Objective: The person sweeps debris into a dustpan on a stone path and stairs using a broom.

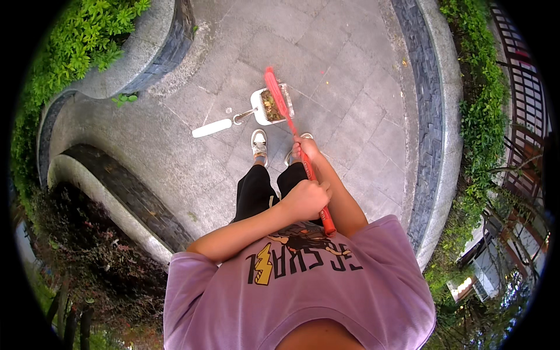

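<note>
A red broom (276, 90) slants across the middle of the view, its handle running up toward my chest. My left hand (307, 199) is wrapped round the upper handle near its end. Lower down the handle, my right hand (307, 149) is closed round it too. In front of my feet a white dustpan (263, 115) rests on the paving, with dry leaves and bits of litter (270, 107) in its pan. The broom head lies across the pan's right part as seen from above and hides some of it. The dustpan's white handle (212, 128) points to the left.
My white sneakers (259, 143) stand close behind the dustpan. Grey stone paving (245, 52) stretches around. Curved low walls border it at left (111, 79) and right (441, 116), with green shrubs (484, 111) beyond. Small yellow and red specks (404, 62) lie at far right.
</note>
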The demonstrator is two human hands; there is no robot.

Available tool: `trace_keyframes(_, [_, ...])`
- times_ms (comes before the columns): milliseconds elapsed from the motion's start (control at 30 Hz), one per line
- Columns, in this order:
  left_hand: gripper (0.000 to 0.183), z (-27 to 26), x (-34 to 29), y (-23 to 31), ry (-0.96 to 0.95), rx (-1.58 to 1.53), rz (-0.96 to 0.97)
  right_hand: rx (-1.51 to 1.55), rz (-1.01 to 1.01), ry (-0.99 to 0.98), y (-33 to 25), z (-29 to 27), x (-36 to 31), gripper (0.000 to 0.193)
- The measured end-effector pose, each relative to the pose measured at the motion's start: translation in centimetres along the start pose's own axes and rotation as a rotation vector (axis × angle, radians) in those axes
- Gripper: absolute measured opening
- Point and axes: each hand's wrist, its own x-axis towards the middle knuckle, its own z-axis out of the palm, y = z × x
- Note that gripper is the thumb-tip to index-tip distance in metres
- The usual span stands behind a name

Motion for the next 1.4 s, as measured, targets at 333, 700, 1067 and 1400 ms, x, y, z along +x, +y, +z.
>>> trace_keyframes(333, [0.016, -3.3, -1.3, 2.3, 0.083, -0.117, 0.073, 0.075, -0.016, -0.042, -0.5, 1.6, -4.2, 0.013])
trace_keyframes(700, [0.021, -5.7, -0.9, 3.3, 0.014, -0.314, 0.141, 0.035, -0.072, -0.06, -2.4, 1.8, -7.3, 0.011])
trace_keyframes(1067, [0.048, -7.0, -1.1, 3.5, 0.191, -0.43, 0.133, 0.25, 0.05, -0.122, -3.8, 0.8, -7.8, 0.015])
trace_keyframes(1400, [0.042, -6.9, -0.1, 3.5, 0.291, -0.372, 0.245, 0.331, -0.022, -0.101, -5.9, 1.2, -7.9, 0.013])
